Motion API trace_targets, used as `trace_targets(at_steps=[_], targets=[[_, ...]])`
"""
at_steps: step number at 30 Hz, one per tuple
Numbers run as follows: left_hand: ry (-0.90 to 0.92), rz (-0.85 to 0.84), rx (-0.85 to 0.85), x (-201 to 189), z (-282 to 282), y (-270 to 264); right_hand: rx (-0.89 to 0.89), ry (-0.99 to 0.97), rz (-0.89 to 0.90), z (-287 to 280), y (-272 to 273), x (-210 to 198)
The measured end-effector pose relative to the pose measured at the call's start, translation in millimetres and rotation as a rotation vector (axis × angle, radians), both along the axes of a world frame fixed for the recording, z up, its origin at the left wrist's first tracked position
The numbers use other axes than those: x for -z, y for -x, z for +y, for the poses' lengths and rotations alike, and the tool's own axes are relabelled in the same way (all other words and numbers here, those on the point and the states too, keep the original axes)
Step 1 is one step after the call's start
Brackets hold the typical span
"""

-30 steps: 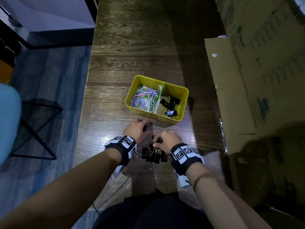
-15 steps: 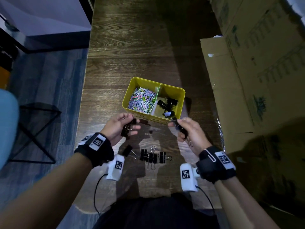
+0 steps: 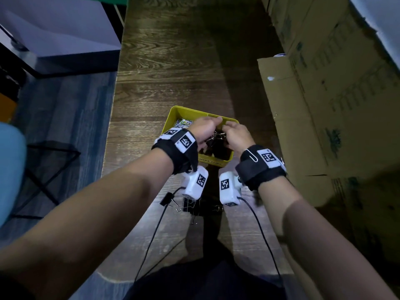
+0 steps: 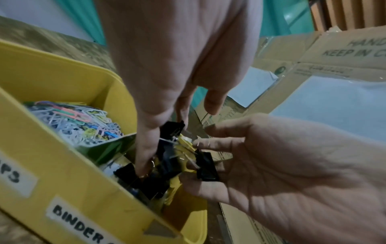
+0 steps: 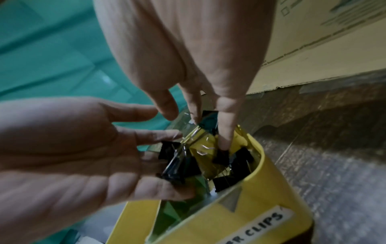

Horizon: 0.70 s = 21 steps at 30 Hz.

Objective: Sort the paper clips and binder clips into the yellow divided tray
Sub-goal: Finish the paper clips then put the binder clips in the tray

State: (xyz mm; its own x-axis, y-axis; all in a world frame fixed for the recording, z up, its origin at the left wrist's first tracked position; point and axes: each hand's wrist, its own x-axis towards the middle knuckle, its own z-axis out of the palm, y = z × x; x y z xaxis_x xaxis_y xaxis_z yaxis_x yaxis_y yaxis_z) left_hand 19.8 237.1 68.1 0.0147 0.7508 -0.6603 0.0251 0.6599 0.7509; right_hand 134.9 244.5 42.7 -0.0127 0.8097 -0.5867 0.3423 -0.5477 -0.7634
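From the head camera, both hands are over the right side of the yellow tray [image 3: 171, 118] on the wooden table [image 3: 173, 61]. The left hand [image 3: 204, 128] and the right hand [image 3: 238, 134] almost touch. Paper clips [image 3: 184, 122] fill the left side. More binder clips [image 3: 188, 205] lie on the table near the person.

The left wrist camera shows the left hand's fingers pointing down, loose, touching black clips in the tray.

The right wrist camera shows the right hand's fingers straight too, fingertips [image 5: 224, 143] on a clip.
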Motion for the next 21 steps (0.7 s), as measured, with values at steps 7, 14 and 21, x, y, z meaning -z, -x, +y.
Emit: trace_targets(at_steps=[7,14,21], targets=[[-0.131,-0.040,-0.031,-4.0,-16.7,7.6,-0.102,-0.080,0.052,-9.8,-9.6,-4.7],[-0.246,0.141,0.145,9.6,-68.5,59.3,-0.354,-0.124,0.095,-62.0,-22.4,-35.6],[-0.201,0.690,0.772,68.9,-139.6,117.0,-0.919,0.086,-0.413,-121.4,-20.7,33.1]])
